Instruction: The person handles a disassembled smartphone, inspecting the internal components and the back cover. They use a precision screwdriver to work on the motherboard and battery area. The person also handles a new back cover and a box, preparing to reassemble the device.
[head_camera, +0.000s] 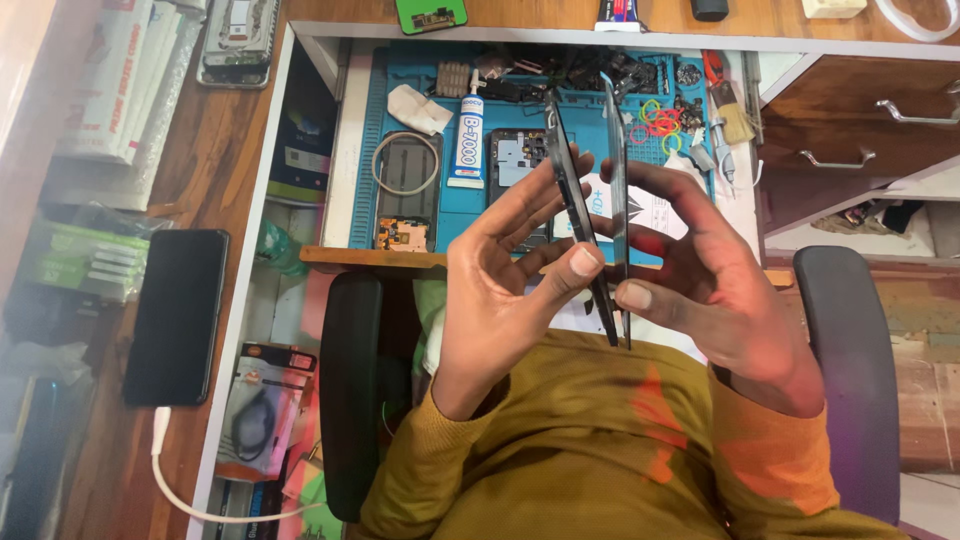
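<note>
Hands hold two thin phone parts apart.
Left hand (510, 270) grips dark frame (578, 215), right hand (700, 270) grips screen panel (617, 200); either could slip onto blue mat (365, 150).

Bright, even light, sharp at centre (left edge hazy and smeared), with wide-angle bending.

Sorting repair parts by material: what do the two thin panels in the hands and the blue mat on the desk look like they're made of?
The left panel, held by the left hand, looks like dark plastic or metal, seen edge-on. The right panel, in the right hand, looks like glossy glass, judging by its sheen. The blue mat appears to be matte silicone, moulded with ridges.
</note>
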